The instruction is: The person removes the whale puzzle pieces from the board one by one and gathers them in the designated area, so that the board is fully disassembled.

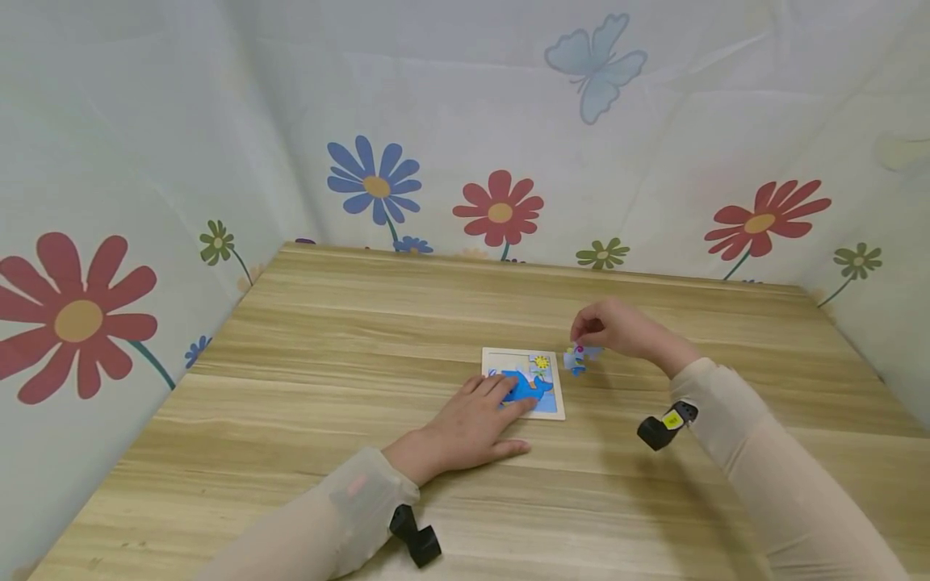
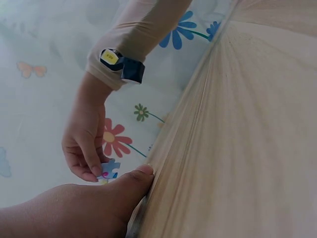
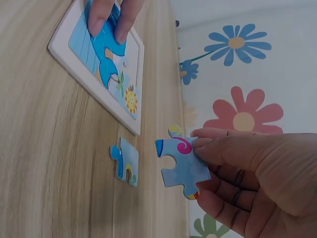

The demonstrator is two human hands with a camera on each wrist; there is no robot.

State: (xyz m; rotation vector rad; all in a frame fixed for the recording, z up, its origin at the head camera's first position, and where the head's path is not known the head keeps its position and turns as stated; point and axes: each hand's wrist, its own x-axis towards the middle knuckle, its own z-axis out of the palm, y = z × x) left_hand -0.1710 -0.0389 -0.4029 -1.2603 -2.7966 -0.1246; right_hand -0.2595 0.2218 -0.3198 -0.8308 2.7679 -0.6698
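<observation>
My left hand [image 1: 472, 424] rests with its fingers spread on a small puzzle board [image 1: 562, 403], over a blue whale picture [image 1: 519, 388]. The board has a pale frame, a smiling sun and a palm tree in its upper right part. Between thumb and fingers, my right hand [image 3: 247, 173] pinches a light blue puzzle piece [image 3: 183, 161] with a pink swirl, raised above the table right of the board. Another puzzle piece [image 3: 127, 161], blue with a yellow-green patch, lies on the wood beside the frame. Part of the whale is hidden under the left fingers.
The wooden table [image 1: 305, 339] reaches back to a white curtain [image 1: 450, 97] printed with flowers and a butterfly. A black wrist camera [image 1: 416, 536] sits on the left sleeve, another black camera [image 1: 664, 426] on the right.
</observation>
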